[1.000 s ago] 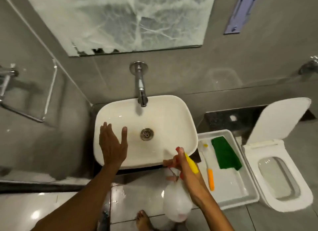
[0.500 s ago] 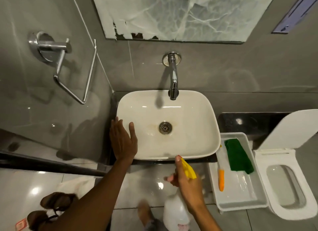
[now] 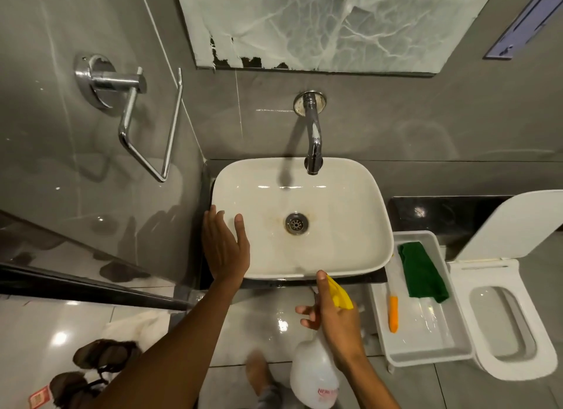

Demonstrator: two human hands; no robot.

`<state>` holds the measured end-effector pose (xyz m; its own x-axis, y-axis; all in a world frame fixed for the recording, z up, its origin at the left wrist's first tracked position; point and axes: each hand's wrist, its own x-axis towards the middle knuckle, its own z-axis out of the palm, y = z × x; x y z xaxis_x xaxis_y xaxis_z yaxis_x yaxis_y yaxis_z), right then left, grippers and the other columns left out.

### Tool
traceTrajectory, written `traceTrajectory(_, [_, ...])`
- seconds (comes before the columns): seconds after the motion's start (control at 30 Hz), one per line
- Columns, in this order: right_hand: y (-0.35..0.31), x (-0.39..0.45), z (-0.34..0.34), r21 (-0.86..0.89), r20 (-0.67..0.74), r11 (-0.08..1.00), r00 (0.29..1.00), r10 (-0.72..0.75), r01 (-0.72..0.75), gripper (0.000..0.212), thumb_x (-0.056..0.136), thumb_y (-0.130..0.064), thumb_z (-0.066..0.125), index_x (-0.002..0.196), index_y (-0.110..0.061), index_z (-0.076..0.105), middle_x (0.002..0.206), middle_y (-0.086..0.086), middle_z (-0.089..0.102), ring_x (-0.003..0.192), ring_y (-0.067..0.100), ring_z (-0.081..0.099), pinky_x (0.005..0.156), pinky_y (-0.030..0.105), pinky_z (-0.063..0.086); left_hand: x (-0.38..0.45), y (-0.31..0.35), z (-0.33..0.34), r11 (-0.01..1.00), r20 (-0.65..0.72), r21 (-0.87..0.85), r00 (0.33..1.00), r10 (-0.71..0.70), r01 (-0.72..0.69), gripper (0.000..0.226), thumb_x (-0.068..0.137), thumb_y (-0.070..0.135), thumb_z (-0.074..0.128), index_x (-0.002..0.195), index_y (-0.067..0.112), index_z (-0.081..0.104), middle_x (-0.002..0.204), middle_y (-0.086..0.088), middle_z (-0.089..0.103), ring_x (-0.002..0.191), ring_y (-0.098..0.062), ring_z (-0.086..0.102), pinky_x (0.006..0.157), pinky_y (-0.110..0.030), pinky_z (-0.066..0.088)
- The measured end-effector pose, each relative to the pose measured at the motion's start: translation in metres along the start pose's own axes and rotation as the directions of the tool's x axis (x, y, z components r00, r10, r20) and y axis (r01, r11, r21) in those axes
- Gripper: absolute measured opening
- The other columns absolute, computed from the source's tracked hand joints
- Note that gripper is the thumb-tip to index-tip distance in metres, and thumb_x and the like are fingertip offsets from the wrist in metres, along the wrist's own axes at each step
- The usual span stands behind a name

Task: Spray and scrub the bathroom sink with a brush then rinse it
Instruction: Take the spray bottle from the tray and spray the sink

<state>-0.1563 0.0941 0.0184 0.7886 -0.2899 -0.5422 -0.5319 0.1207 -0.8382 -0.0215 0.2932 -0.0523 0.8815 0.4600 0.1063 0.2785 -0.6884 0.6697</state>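
At frame centre: white basin sink (image 3: 350, 226), rounded rectangle, on dark counter, grey tile wall behind. Brownish stain around chrome drain (image 3: 296, 223) mid-bowl. Chrome tap (image 3: 313, 140) at 12 o'clock of the bowl, wall-mounted, spout over the back rim.

At 12 o'clock of the frame: mirror (image 3: 335, 22), filmed white, lower left edge chipped.

At 4 o'clock of the sink: white toilet (image 3: 511, 323), lid up against the wall.

Between sink and toilet: white tray (image 3: 426, 347) at floor level, just beside the counter edge. Holds green cloth (image 3: 422, 271) at its far end and brush (image 3: 393, 312) with orange handle along its left side, head toward the sink; bristles too blurred to tell.

At 10 o'clock: chrome towel holder (image 3: 134, 113) on the side wall.

At 6 o'clock of the sink: spray bottle (image 3: 313, 375), translucent white, yellow nozzle head, tipped toward the near rim, nozzle just short of it. Right hand (image 3: 335, 317) clamped around the bottle neck, index finger extended along the nozzle top, other fingers spread loose near the trigger; trigger itself hidden.

At 8 o'clock of the sink: left hand (image 3: 225, 250) flat, fingers apart, palm down over the rim corner, holding nothing; contact with the rim cannot be told.

At 7 o'clock of the frame: dark sandals (image 3: 91, 369) on glossy floor tile. Bare foot (image 3: 259, 372) at 6 o'clock, blurred.
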Motion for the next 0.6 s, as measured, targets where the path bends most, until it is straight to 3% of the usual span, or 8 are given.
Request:
traceTrajectory(0.07, [-0.001, 0.001, -0.003, 0.02, -0.013, 1.0, 1.0, 0.002, -0.002, 0.037, 0.091, -0.073, 0.065, 0.102, -0.042, 0.082, 0.064, 0.004, 0.074, 0.079, 0.029, 0.085, 0.07, 0.052, 0.07, 0.0, 0.001, 0.0, 1.0, 0.001, -0.005, 1.0, -0.002, 0.002, 0.064, 0.108, 0.055, 0.036, 0.149, 0.009, 0.053, 0.167, -0.011, 0.046, 0.158, -0.033, 0.039, 0.127, -0.051, 0.037])
traceTrajectory(0.17, [-0.004, 0.003, -0.009, 0.006, 0.016, 1.0, 1.0, 0.021, -0.021, 0.046, 0.089, -0.078, 0.064, 0.094, -0.035, 0.083, 0.083, 0.007, 0.083, 0.081, 0.025, 0.083, 0.065, 0.044, 0.069, 0.0, 0.002, -0.001, 1.0, 0.008, -0.005, 1.0, -0.007, 0.007, 0.064, 0.108, 0.056, 0.036, 0.148, 0.008, 0.053, 0.167, -0.012, 0.046, 0.157, -0.033, 0.039, 0.126, -0.05, 0.036])
traceTrajectory(0.27, [-0.007, 0.004, -0.017, 0.006, -0.018, 1.0, 0.999, 0.027, -0.027, 0.046, 0.088, -0.075, 0.067, 0.095, -0.031, 0.08, 0.066, 0.013, 0.065, 0.079, 0.032, 0.085, 0.061, 0.039, 0.066, 0.0, 0.003, -0.003, 1.0, 0.013, -0.01, 1.0, -0.004, 0.004, 0.064, 0.108, 0.055, 0.038, 0.148, 0.007, 0.054, 0.167, -0.012, 0.046, 0.157, -0.034, 0.039, 0.126, -0.049, 0.036])
traceTrajectory(0.43, [-0.011, 0.006, -0.036, -0.019, -0.07, 1.0, 0.997, 0.014, -0.015, 0.053, 0.083, -0.084, 0.064, 0.083, -0.033, 0.079, 0.084, 0.016, 0.082, 0.077, 0.024, 0.084, 0.057, 0.036, 0.066, -0.001, 0.004, -0.004, 1.0, 0.021, -0.011, 1.0, -0.011, 0.012, 0.066, 0.107, 0.057, 0.039, 0.148, 0.008, 0.054, 0.167, -0.012, 0.045, 0.156, -0.035, 0.04, 0.126, -0.051, 0.037])
traceTrajectory(0.5, [-0.015, 0.009, -0.044, -0.004, -0.128, 1.0, 0.992, -0.009, 0.008, 0.056, 0.085, -0.081, 0.065, 0.079, -0.026, 0.075, 0.079, 0.025, 0.077, 0.076, 0.03, 0.085, 0.058, 0.042, 0.068, 0.0, 0.004, -0.004, 1.0, 0.028, -0.016, 1.0, -0.011, 0.011, 0.066, 0.106, 0.057, 0.04, 0.148, 0.009, 0.054, 0.168, -0.011, 0.044, 0.156, -0.035, 0.041, 0.126, -0.052, 0.039])
traceTrajectory(0.6, [-0.018, 0.013, -0.055, -0.017, -0.164, 0.997, 0.984, -0.074, 0.072, 0.055, 0.093, -0.077, 0.058, 0.098, -0.027, 0.08, 0.084, 0.009, 0.083, 0.088, 0.027, 0.085, 0.072, 0.051, 0.07, -0.001, 0.004, -0.004, 1.0, 0.031, -0.009, 1.0, -0.007, 0.007, 0.065, 0.106, 0.057, 0.04, 0.147, 0.008, 0.055, 0.167, -0.012, 0.045, 0.156, -0.035, 0.041, 0.126, -0.051, 0.038])
